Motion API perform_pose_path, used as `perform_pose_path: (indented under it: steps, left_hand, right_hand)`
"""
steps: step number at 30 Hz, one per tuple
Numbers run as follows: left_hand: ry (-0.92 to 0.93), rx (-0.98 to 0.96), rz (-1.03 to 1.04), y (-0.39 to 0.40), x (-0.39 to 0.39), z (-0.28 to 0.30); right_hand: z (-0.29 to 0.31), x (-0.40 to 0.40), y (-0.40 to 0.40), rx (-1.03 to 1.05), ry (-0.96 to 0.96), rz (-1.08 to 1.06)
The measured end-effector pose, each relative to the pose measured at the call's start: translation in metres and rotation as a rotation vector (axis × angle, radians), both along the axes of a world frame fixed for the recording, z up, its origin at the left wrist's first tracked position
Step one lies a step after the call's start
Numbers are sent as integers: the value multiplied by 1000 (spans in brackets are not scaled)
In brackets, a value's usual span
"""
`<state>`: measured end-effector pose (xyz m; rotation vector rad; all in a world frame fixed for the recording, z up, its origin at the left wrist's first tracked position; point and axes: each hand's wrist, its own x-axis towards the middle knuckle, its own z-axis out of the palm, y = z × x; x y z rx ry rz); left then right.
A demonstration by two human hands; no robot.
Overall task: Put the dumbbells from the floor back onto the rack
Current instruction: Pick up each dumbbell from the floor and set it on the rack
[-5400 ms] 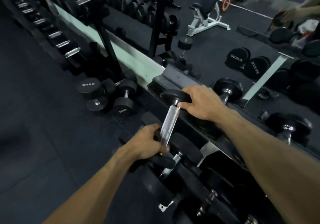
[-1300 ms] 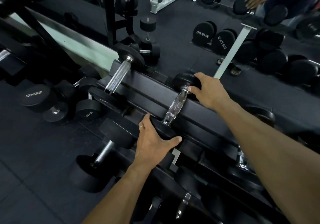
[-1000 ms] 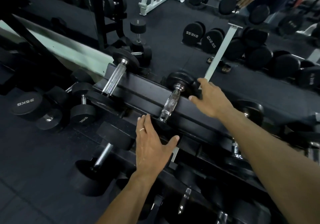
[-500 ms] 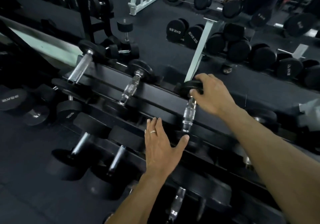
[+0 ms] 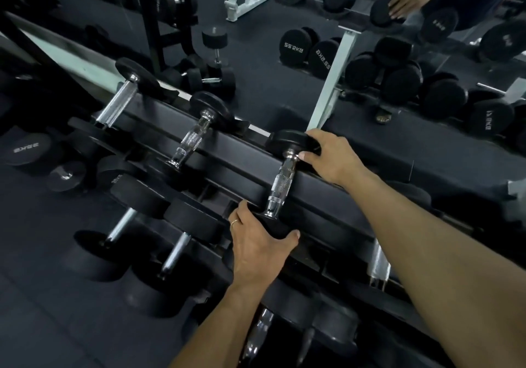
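While the long black steel rack (image 5: 327, 185) runs slantwise across the view with matte, flat rails, a black round-headed dumbbell with a knurled chrome handle (image 5: 280, 185) lies across its top tier. Its far rubber head is dull and smooth; the bright handle is cross-hatched in the middle. The right hand (image 5: 330, 158) curls around that far head, thumb near the collar. The left hand (image 5: 257, 244), wearing a thin ring, cups the near head, fingers spread.

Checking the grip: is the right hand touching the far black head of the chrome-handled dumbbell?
Touching. Head view shows right hand fingers wrapped over the dumbbell far head.
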<state>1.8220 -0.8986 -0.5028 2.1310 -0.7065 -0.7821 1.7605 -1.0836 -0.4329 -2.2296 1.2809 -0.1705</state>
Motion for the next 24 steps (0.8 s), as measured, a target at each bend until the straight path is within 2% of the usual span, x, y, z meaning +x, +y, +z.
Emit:
perform_pose_path:
  steps: [14, 24]
  left_hand:
    - [41, -31, -130, 4, 23, -4]
    - [-44, 20, -147, 5, 30, -2]
  right_hand:
    - [-9, -1, 4, -100, 21, -49]
    - [3, 4, 22, -22, 105, -45]
